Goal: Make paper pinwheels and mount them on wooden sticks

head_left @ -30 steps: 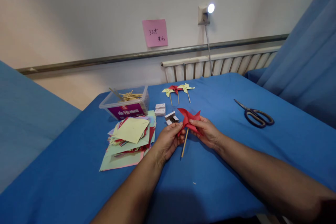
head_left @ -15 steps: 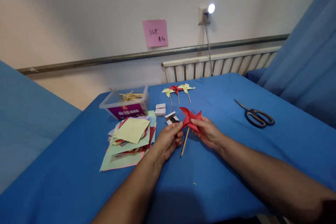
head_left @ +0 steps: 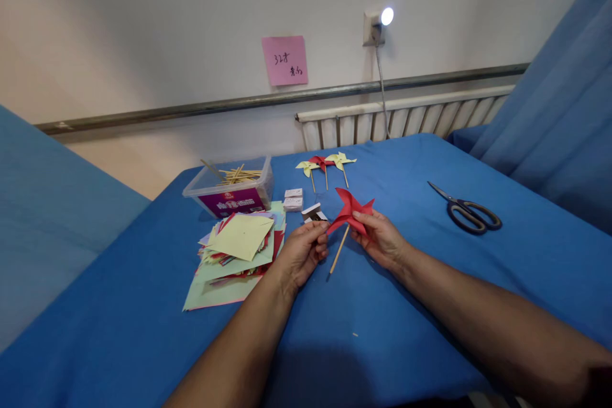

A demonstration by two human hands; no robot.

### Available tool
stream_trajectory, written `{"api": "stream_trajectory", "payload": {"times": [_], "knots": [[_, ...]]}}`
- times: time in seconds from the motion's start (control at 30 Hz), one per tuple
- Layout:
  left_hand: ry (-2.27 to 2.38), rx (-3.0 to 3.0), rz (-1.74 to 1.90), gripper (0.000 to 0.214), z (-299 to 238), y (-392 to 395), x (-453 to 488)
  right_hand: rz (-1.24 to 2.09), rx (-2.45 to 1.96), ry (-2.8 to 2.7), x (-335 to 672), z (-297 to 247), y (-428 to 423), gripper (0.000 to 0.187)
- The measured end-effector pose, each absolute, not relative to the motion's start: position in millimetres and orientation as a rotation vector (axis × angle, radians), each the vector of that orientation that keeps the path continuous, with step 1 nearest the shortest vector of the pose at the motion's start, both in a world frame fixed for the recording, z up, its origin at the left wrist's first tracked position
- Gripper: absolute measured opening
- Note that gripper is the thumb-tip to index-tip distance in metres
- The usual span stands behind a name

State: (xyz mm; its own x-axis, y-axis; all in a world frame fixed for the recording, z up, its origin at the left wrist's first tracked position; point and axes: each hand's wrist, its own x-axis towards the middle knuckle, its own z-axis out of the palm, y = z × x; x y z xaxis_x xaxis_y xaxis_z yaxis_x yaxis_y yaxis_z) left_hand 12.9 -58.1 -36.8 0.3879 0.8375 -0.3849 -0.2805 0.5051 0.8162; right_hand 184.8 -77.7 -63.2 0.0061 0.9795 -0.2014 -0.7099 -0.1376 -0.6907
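A red paper pinwheel (head_left: 347,209) on a thin wooden stick (head_left: 339,250) is held above the table between both hands. My right hand (head_left: 377,236) grips it from the right, thumb on the front near the centre and fingers behind. At the lower left blade, the thumb and forefinger of my left hand (head_left: 306,250) pinch the tip; the other fingers are curled. A small open box (head_left: 313,213) with dark contents lies just beyond my left hand, partly hidden by it.
Left stand a stack of coloured paper squares (head_left: 241,237) and a plastic tub (head_left: 229,197) of wooden sticks. Small white boxes (head_left: 293,199) sit beside them. Three finished pinwheels (head_left: 321,164) lie at the back. Black-handled scissors (head_left: 471,213) rest on the right of the blue-covered table (head_left: 421,344).
The red pinwheel has moved slightly up and right with my right hand. My left hand now pinches a blade's outer tip, a little farther from the centre.
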Motion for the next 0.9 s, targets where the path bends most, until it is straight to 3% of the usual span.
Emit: {"api": "stream_trajectory", "payload": {"times": [0.63,0.9], "knots": [[0.948,0.925,0.96,0.041,-28,-60,17,1.722,-0.741,-0.863,174,-64,-90,0.023],[0.914,0.942,0.924,0.033,-31,-63,17,1.78,-0.621,-1.006,171,-60,-94,0.023]]}}
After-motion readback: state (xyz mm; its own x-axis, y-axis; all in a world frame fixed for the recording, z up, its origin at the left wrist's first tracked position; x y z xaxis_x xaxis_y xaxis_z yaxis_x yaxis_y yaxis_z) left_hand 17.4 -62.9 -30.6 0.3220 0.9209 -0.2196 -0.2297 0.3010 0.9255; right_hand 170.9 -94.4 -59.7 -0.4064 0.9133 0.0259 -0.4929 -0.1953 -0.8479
